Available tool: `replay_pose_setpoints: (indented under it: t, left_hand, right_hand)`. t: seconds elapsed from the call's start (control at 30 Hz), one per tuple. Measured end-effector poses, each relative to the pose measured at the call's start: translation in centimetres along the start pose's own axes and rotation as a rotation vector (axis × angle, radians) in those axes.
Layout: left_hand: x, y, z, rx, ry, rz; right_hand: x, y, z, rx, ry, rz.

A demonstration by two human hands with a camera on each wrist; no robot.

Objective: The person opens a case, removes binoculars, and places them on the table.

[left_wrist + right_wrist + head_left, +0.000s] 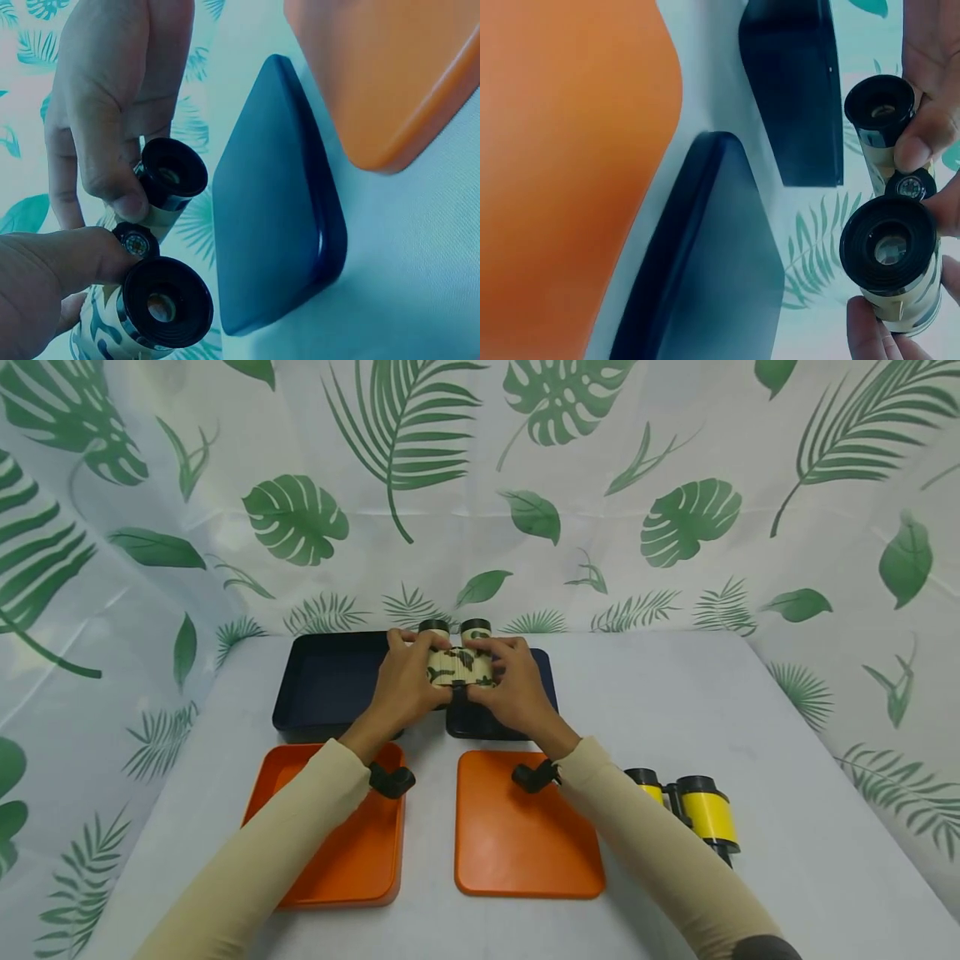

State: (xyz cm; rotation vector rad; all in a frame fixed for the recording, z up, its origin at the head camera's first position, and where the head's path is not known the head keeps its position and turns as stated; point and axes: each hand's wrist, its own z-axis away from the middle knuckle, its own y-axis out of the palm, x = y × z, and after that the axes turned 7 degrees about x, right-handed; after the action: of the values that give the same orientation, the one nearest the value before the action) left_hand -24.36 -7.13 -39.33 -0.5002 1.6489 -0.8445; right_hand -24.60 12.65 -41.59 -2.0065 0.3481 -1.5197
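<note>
Camouflage-patterned binoculars point(461, 668) are held up between both hands, above the dark trays in the head view. My left hand point(405, 683) grips the left barrel and my right hand point(519, 685) grips the right one. In the left wrist view the black eyepieces point(169, 300) face the camera, and a thumb rests on each side of the small compass-like dial point(137, 244) between them. The right wrist view shows the same dial point(911, 187) with both thumbs close by. Part of each barrel is hidden behind the fingers.
A black tray point(288, 714) stands at the back left, beside a black lid point(546, 681) under the hands. Nearer lie an orange tray point(390, 885) and an orange lid point(525, 852). Yellow and black binoculars point(708, 814) lie to the right, partly behind the right sleeve.
</note>
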Motion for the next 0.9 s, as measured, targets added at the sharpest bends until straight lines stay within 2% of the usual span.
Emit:
replay_pose_setpoints:
  t: [0.4,0.73,0.9]
  left_hand:
    - [-1.0,1.8,-0.9,0.023,0.053,-0.044]
    - [-2.6,3.9,-1.8,0.062,0.052,-0.038]
    - [-3.4,5.0,-2.2,0.068,0.063,-0.026]
  right_hand:
    - [-0.6,-0.5,0.6,-0.060,0.081,0.026]
    - [-2.2,-2.4,1.9,-0.098,0.100,0.097]
    - [-2.9,-3.3,2.3,-0.109,0.136,0.113]
